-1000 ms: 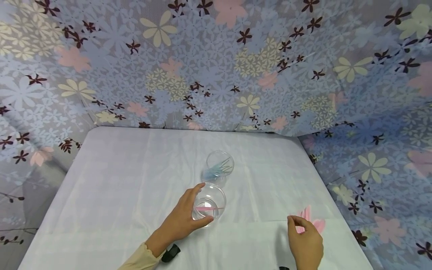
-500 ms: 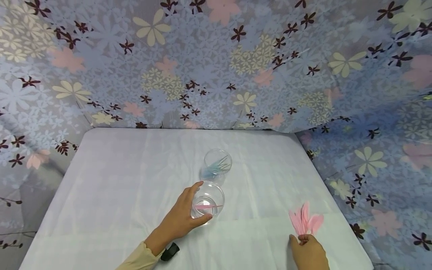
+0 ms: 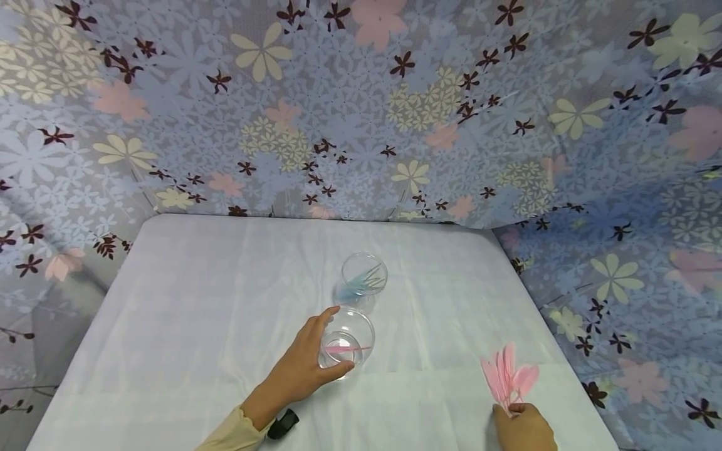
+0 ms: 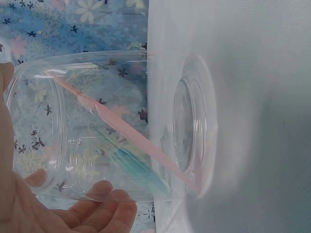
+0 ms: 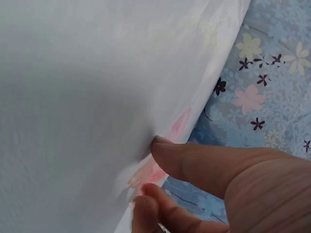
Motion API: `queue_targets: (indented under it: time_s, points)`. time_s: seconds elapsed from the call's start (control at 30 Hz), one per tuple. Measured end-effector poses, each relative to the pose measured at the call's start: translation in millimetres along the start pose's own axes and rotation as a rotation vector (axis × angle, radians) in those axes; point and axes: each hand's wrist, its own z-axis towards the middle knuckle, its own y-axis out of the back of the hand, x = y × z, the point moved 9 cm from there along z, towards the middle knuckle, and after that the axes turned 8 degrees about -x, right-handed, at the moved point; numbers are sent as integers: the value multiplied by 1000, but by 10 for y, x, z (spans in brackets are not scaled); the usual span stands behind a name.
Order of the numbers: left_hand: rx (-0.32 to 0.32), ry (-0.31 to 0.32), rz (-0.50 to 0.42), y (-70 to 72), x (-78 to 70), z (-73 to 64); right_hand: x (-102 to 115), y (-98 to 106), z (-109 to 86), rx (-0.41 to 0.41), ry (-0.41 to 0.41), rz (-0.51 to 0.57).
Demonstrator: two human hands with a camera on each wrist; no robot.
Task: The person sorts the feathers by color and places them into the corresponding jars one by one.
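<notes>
Right hand (image 3: 524,429) cut off by bottom edge, head view.
It hides lower ends of pink feathers (image 3: 504,374); firm grip or mere touch, can't tell. Blue feathers (image 3: 352,289) in far cup (image 3: 366,263) blurred, uncountable.

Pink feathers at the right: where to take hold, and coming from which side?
Probably best pinched at the thin quills, coming from the near side: the pink feathers fan out with broad ends pointing away, while the quills converge at the near end.
</notes>
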Motion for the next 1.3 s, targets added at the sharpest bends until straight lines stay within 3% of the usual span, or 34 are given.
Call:
queue_targets:
  time_s: [0.27,0.7,0.97,1.17,1.3]
  points:
    - [-21,-23,19,5,-6,-2,-60,-49,56,63,-10,-29]
    - [-12,-13,16,-7,-5,0,-107,0,52,45,-25,-33]
    - [-19,-32,19,7,-14,6,1,223,0,-49,-36,30]
    - [-21,-30,14,15,-19,4,209,460,-89,-160,19,170]
    - [-16,-28,15,15,-21,-2,385,635,-171,-262,101,285]
